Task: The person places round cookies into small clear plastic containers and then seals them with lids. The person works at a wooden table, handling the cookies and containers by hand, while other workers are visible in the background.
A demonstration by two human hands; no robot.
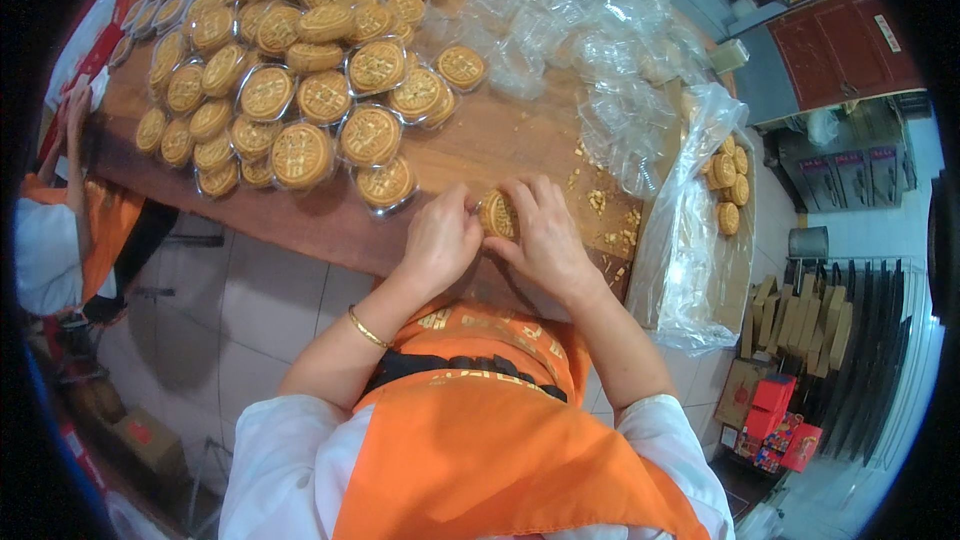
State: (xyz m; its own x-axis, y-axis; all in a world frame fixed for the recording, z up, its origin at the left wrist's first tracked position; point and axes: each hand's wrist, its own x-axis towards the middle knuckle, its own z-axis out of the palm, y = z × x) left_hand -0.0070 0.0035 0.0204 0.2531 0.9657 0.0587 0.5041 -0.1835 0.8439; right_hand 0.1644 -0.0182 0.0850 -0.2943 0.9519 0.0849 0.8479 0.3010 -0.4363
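Note:
A round golden mooncake (497, 214) with a stamped top is between my two hands at the table's near edge. My right hand (547, 240) curves over its right side, fingers on the far rim and thumb at the near side. My left hand (442, 235) is curled, fingertips pinching at the cake's left edge, where a sliver of clear plastic shows; the rest of that plastic is hidden. Just left of my hands sits a mooncake in a clear plastic tray (385, 184). Many more mooncakes in trays (300, 154) are heaped beyond it.
Empty clear plastic trays (555, 15) pile up at the back. Crumbs (598, 200) dot the wooden table (495, 135). To the right, a plastic-lined cardboard box (705, 270) holds loose mooncakes (724, 172). Another person's arm (75, 165) is at the left. A tray rack (877, 360) stands right.

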